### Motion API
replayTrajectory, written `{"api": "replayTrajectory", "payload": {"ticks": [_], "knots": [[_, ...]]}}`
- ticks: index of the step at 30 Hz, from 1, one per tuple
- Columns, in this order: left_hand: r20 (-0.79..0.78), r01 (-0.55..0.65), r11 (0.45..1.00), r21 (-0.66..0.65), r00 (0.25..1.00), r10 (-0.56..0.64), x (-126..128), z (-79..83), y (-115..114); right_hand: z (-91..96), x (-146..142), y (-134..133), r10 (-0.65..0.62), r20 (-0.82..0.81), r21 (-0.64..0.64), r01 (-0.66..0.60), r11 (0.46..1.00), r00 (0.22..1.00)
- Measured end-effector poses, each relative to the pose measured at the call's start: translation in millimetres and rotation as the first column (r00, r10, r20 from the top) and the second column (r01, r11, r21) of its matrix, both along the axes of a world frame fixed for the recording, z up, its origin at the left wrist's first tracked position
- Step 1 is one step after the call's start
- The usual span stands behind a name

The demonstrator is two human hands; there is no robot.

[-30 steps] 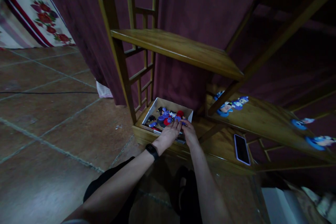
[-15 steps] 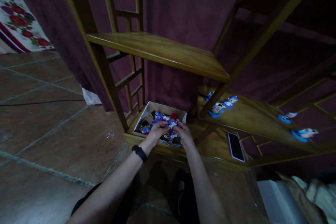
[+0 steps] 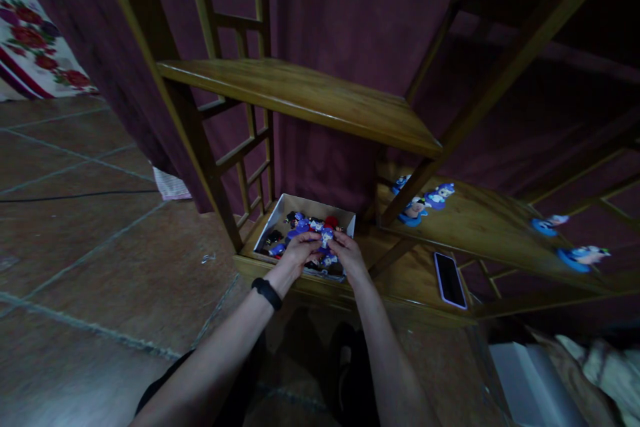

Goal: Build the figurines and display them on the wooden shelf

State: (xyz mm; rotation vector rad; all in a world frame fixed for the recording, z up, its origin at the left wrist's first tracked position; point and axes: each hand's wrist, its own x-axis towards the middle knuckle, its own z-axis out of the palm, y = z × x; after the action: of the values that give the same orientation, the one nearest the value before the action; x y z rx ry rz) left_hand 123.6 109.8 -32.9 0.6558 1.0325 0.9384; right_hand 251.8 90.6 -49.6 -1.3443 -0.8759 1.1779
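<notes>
A shallow cardboard box (image 3: 273, 219) sits on the low wooden shelf, with several small figurines in purple, black, red and white inside it. Over the box, my left hand (image 3: 299, 250) and my right hand (image 3: 348, 255) pinch a small purple-and-white figurine (image 3: 327, 237) between their fingertips, one from each side. The figurine's lower part is partly hidden by my fingers. My left wrist wears a black band (image 3: 267, 293).
Several blue and purple figurines (image 3: 440, 196) stand on the raised shelf (image 3: 480, 217) at the right. A phone (image 3: 450, 279) lies on the low shelf. Above the box juts a wooden shelf board (image 3: 300, 97). A white box (image 3: 533, 383) is at lower right.
The figurine between my hands has shifted and turned slightly, and my fingers have closed in around it. The view has moved a little; the box and shelf figurines stay where they were.
</notes>
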Motion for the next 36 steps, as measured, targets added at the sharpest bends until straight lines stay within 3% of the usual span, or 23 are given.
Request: {"api": "replayTrajectory", "payload": {"ticks": [14, 23, 36], "knots": [[0.072, -0.015, 0.999, -0.047, 0.997, 0.019, -0.5, 0.2, 0.2, -6.9, -0.8, 2.6, 0.109, 0.062, 0.135, -0.117, 0.984, 0.992], [0.099, -0.022, 0.994, -0.107, 0.995, 0.032, -0.8, -1.3, 2.7, -12.1, 0.0, 6.0, 0.055, 0.102, 0.112, -0.067, 0.991, 0.993], [0.185, -0.011, 0.985, -0.175, 0.982, 0.044, -7.4, -5.0, 5.2, -14.0, -2.3, 6.0, 0.093, 0.111, 0.114, -0.106, 0.988, 0.989]]}}
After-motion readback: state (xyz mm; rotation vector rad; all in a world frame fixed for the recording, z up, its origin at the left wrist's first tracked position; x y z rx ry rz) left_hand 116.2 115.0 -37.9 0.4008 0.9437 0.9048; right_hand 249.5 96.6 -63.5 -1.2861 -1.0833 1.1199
